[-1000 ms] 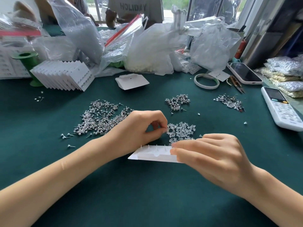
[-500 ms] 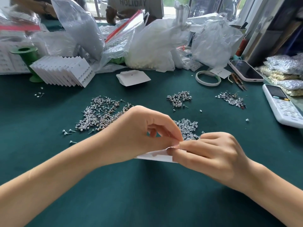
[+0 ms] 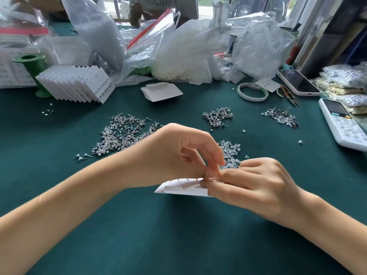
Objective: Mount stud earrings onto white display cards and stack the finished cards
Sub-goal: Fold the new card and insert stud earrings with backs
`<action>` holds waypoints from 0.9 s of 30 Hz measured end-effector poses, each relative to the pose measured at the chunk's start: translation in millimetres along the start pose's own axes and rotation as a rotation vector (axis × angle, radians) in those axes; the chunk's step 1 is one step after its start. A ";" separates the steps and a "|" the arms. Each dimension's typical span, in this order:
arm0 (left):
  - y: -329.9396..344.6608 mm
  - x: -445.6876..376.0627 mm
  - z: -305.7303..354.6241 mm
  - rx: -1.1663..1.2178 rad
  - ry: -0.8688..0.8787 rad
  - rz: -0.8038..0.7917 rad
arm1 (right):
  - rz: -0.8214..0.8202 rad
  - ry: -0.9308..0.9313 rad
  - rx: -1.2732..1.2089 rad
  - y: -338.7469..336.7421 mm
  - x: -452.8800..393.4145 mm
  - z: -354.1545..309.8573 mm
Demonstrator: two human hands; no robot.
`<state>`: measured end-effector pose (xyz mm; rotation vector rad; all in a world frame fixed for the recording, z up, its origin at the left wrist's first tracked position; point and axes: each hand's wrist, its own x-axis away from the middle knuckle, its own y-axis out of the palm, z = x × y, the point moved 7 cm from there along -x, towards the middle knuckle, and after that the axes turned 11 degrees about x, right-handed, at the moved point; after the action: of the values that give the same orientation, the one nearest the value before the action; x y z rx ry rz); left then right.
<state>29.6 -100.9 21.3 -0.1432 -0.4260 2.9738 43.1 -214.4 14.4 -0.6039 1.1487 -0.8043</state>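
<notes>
While my right hand [image 3: 256, 187] is gripping the white display card [image 3: 182, 188] just above the tabletop [image 3: 139, 235], my left hand [image 3: 178, 155] is pinching something tiny onto an upturned post, risking a slip that bends it.

Two bare forearms come in from the lower edge of the head view, one from each bottom corner, and both are uncovered as far as the frame shows: no sleeve or cuff reaches into the picture. The left hand [image 3: 174, 153] wears no glove, ring or bracelet, and its wrist carries no watch or band. The right hand [image 3: 252, 187] is likewise ungloved, with bare fingers and a bare wrist. The fingernails that show near the fingertips of the left hand are short and unpainted. A faint pale line crosses the left forearm partway along its length.
</notes>
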 end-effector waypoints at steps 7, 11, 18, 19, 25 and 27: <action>-0.4 1.2 0.1 -0.043 -0.028 -0.039 | -0.008 -0.018 0.023 -1.2 -2.0 -3.9; 2.9 1.9 -2.1 -0.097 -0.033 -0.061 | -0.014 -0.019 0.045 0.6 -2.1 -7.0; 4.1 1.9 -3.9 -0.097 -0.040 -0.065 | -0.017 -0.040 0.020 1.5 -1.6 -4.1; 3.3 2.1 -3.8 -0.088 -0.041 -0.066 | -0.019 -0.042 0.008 1.5 -1.6 -3.7; -5.4 2.9 -4.6 -0.038 -0.055 -0.051 | -0.057 -0.029 -0.063 6.0 -0.2 -1.2; -5.4 3.0 -4.3 -0.049 -0.052 -0.050 | -0.059 -0.030 -0.067 6.0 0.0 0.3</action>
<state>27.8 -94.2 18.6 -0.0596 -0.5019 2.9245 44.9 -210.8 9.9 -0.7060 1.1381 -0.8063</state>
